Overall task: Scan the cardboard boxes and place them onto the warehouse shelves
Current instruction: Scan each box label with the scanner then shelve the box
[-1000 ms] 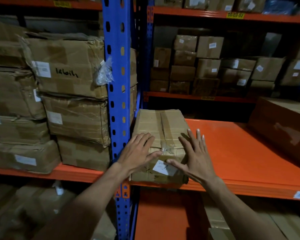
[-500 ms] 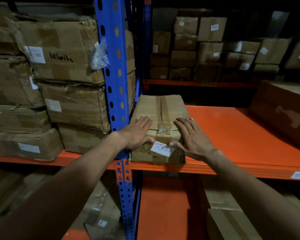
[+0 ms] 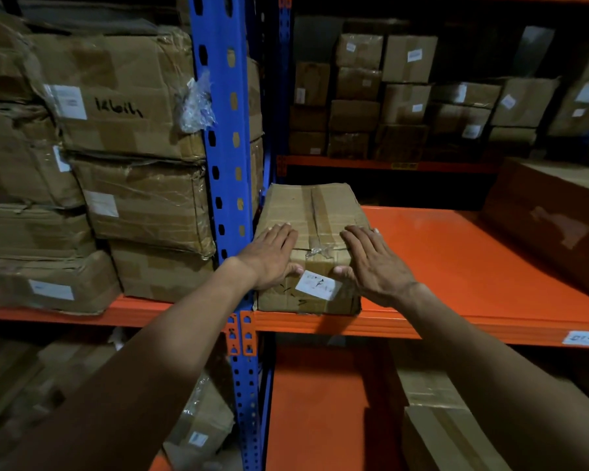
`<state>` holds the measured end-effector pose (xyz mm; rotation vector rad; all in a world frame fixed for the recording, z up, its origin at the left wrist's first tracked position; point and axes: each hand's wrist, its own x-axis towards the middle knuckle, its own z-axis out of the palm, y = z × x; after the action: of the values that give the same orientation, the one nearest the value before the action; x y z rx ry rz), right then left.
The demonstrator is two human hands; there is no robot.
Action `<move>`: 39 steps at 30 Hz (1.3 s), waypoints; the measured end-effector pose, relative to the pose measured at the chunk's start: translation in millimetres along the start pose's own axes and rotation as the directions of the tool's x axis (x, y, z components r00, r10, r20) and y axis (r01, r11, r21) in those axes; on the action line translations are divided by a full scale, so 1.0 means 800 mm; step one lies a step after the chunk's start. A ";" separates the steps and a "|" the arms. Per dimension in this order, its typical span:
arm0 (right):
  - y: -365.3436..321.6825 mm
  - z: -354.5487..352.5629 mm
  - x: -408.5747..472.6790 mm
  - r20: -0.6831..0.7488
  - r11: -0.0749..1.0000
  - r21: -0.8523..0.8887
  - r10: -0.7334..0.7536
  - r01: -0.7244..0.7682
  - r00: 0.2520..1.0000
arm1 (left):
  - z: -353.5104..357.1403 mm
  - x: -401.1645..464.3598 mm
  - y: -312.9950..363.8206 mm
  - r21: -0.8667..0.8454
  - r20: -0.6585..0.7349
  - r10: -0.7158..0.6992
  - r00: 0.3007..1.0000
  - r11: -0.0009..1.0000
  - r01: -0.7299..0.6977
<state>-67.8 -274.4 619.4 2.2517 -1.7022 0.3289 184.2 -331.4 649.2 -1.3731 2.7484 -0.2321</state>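
Both hands flat on the cardboard box (image 3: 315, 229): left hand (image 3: 271, 260) on its near-left corner, right hand (image 3: 376, 265) on its near-right, fingers straight and together, thumbs hooked down over the front face. Neither wraps the box; this reads as pushing, not gripping.

Box sits at the front lip of the orange shelf (image 3: 456, 263), hard against the blue upright (image 3: 227, 164) on its left. Long axis runs away from the hands, straight into the bay. Hands about equally placed, so I'd expect a square push back.

Corrugated board, scuffed and creased, brown tape along the top seam, crinkled clear tape at the near edge, white label (image 3: 317, 285) on the front face between the thumbs. Shelf deck is smooth painted metal, so it should slide easily.

Right of the box, further back, a bigger brown carton (image 3: 551, 219). Beyond, stacked boxes (image 3: 388, 96) on the rear rack.
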 end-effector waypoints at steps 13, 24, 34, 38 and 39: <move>-0.029 0.026 -0.117 -0.037 0.980 0.166 0.114 -0.106 0.993 | 0.095 -0.089 0.080 -0.129 -0.422 -0.080 0.903 0.991 0.027; -0.010 0.151 -0.494 0.543 0.795 0.260 0.349 -0.548 0.764 | 0.364 -0.254 0.361 -0.646 0.074 -0.187 0.979 0.739 0.190; -0.057 0.370 -0.777 0.744 0.668 0.270 0.312 -0.693 0.591 | 0.617 -0.370 0.574 -0.677 0.343 -0.086 0.935 0.668 0.310; -0.065 0.466 -0.816 0.747 0.590 0.243 0.393 -0.770 0.537 | 0.719 -0.368 0.607 -0.683 0.318 -0.021 0.948 0.688 0.244; -0.067 0.492 -0.824 0.746 0.564 0.228 0.422 -0.794 0.514 | 0.750 -0.366 0.613 -0.688 0.315 -0.004 0.949 0.687 0.232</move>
<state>-194.6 183.0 13.6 2.0520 -3.2198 0.2557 45.8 128.3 -25.8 -1.5439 2.5621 1.0907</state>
